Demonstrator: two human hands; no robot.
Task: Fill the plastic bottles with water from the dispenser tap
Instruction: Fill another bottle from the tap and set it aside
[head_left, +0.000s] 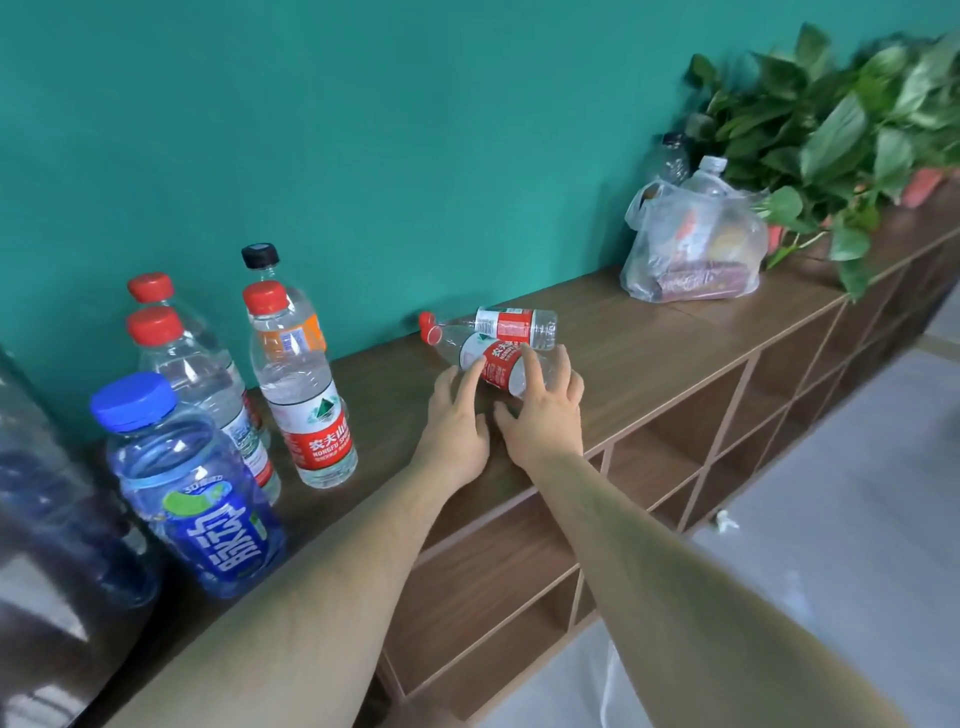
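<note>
Two empty clear bottles with red labels and red caps lie on their sides on the wooden cabinet top (649, 338). On the nearer lying bottle (470, 353), my left hand (457, 421) touches the label side with straight fingers. My right hand (545, 410) lies over its base end with fingers spread, its thumb low by the cabinet top. The farther lying bottle (514, 323) rests against the teal wall just behind. A dispenser tap is not in view.
Several capped bottles stand at the left: a blue one (192, 499), a red-labelled one (309, 415) and others behind. A large dark water jug (47, 493) fills the left edge. A plastic bag (691, 249) and leafy plants (857, 130) sit at the right.
</note>
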